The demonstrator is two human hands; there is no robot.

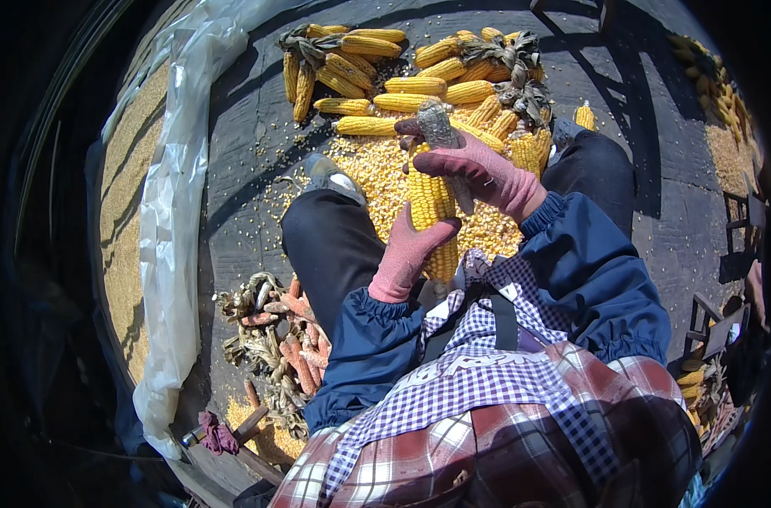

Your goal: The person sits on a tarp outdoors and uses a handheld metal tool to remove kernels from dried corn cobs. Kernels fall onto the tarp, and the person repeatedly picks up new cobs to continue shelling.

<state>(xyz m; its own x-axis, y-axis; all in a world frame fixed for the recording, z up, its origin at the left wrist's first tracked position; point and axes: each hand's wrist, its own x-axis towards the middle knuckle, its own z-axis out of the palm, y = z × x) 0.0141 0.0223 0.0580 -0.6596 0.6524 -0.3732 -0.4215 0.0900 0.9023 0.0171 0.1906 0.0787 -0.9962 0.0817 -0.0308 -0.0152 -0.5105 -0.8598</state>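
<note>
My left hand (408, 254), in a pink glove with a dark palm coating, grips the lower part of a yellow ear of corn (431, 197). The ear stands nearly upright in view, its tip pointing away from me. At its upper end my gloved right hand (487, 168) is closed around a rough grey rod-like tool (437, 124), which lies against the ear's right side. What the tool is made of I cannot tell. Beneath both hands, loose corn kernels (373, 162) form a pile between my legs.
Ears of corn (414, 86), some tied by dry husks (519, 63), lie beyond the kernels. Shelled cobs (303, 355) and husks are heaped at my left. Clear plastic sheeting (173, 190) borders spread grain (128, 209). A wooden chair (715, 327) stands at right.
</note>
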